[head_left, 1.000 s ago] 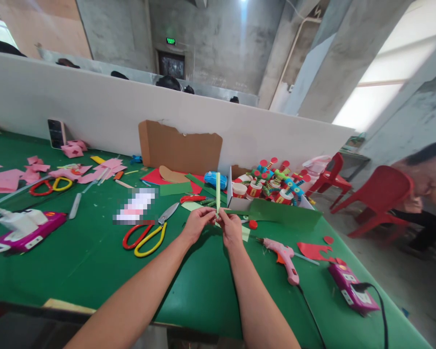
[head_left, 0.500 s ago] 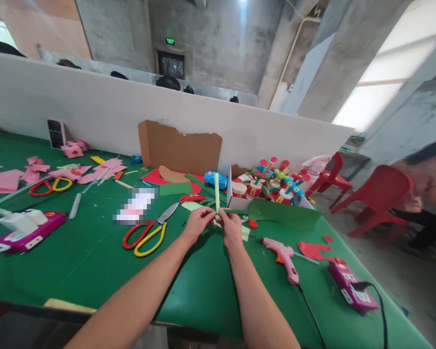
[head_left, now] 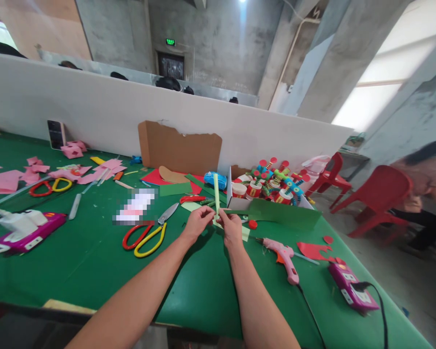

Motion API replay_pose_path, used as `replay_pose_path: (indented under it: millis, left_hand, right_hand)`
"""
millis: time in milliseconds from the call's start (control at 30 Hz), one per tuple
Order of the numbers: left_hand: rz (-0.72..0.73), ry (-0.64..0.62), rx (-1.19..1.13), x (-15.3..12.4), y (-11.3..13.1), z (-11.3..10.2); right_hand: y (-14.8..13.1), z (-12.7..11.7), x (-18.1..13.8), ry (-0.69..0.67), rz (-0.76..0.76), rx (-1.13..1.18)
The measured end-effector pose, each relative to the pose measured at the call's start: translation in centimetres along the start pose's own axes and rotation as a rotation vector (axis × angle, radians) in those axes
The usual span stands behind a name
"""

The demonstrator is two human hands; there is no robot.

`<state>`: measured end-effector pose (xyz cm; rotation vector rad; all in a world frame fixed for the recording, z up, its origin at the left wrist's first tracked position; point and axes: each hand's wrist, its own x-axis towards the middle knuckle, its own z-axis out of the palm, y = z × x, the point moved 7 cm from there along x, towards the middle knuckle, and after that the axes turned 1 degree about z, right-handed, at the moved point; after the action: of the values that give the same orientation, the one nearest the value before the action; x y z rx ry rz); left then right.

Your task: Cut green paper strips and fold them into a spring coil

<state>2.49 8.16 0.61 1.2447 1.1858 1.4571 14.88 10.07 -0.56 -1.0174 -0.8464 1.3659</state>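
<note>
My left hand and my right hand meet above the green table, both pinching the lower end of a pale green paper strip that stands upright between them. A darker green strip crosses at the fingers toward the right. Red and yellow scissors lie just left of my left hand. A pink glue gun lies right of my right hand.
A white box of finished red, green and blue paper toys stands behind my hands, with a green sheet in front. Pink paper scraps, a second pair of scissors and purple devices lie around. Red chairs and a seated person are at right.
The upright pale green strip has tilted slightly to the left in my fingers; my hands stay in the same place.
</note>
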Motion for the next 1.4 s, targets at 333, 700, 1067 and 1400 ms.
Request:
replay_pose_path:
  millis: [333, 700, 1067, 1400]
  left_hand:
    - [-0.011, 0.023, -0.065, 0.0, 0.5, -0.4]
    - [0.03, 0.038, -0.152, -0.1, 1.4, -0.5]
    - [0.004, 0.245, -0.355, 0.4, 0.9, -2.6]
    - [0.026, 0.476, -0.383, 0.8, 0.4, -5.7]
  right_hand:
    - [0.0, -0.5, 0.1, 0.042, 0.016, 0.005]
    - [-0.3, -1.7, 0.4, 0.134, 0.039, 0.04]
    - [-0.7, -2.0, 0.4, 0.163, 0.02, 0.042]
    - [-0.6, -2.5, 0.6, 0.203, 0.015, 0.033]
